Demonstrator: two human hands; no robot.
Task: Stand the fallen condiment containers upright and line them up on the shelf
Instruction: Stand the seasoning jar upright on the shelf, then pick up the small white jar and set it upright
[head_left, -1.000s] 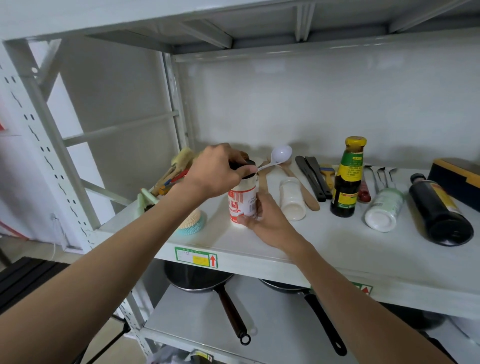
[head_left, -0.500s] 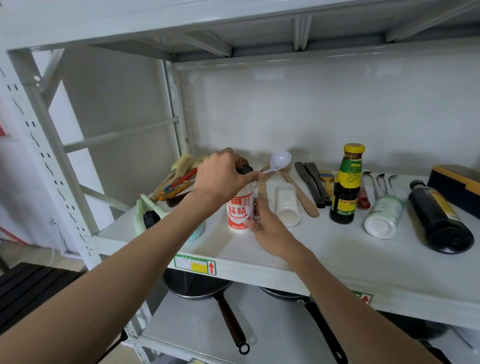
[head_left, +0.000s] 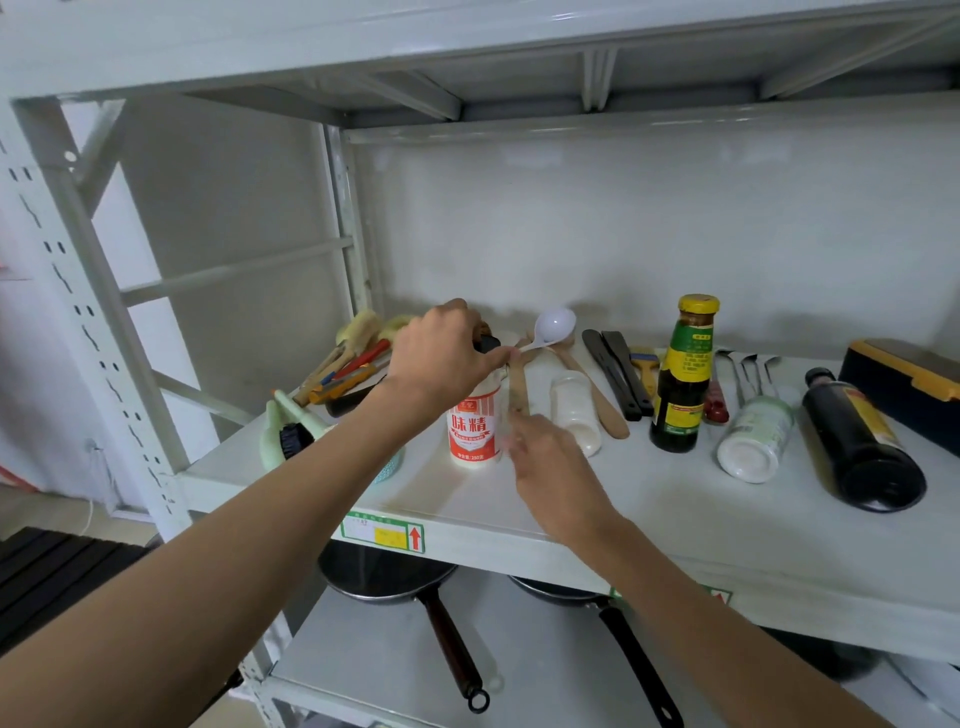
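Red-and-white canister (head_left: 474, 423) stands upright, left hand (head_left: 445, 353) gripping top.

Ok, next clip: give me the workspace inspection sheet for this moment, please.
Surface: white metal shelf, crowded.
Job's things: red-and-white canister upright; yellow-capped sauce bottle upright; small white bottle, white jar and dark bottle lying down.
Clutter: white spoon, wooden spatulas, brushes.
Grippers: left hand grips the canister's top; right hand blurred, open beside it.
Cables: nothing seen.
Surroundings: pans below.
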